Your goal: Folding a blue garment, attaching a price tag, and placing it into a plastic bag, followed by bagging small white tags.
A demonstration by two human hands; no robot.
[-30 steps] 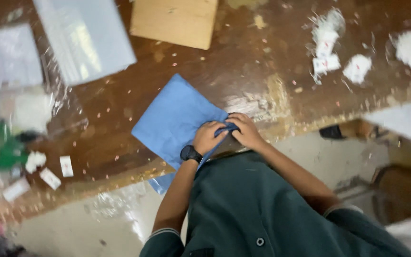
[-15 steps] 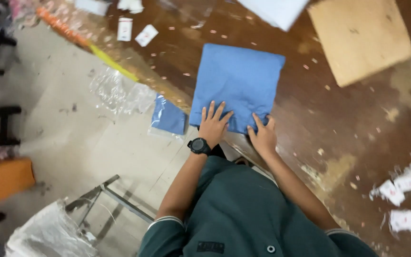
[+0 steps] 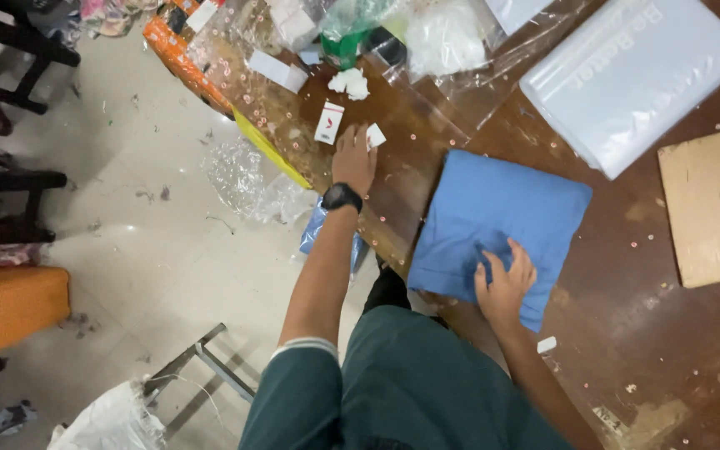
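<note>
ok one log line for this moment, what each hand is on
left hand: reaching small white tag | right hand: flat on folded blue cloth | surface: wooden table

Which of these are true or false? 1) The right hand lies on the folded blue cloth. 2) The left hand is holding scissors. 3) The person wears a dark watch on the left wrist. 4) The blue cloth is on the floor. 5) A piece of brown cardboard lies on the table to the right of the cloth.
1) True: the right hand rests flat on the folded blue cloth.
2) False: the left hand reaches to a small white tag; no scissors show.
3) True: a dark watch sits on the left wrist.
4) False: the cloth lies on the brown table.
5) True: the brown cardboard lies there.
</note>
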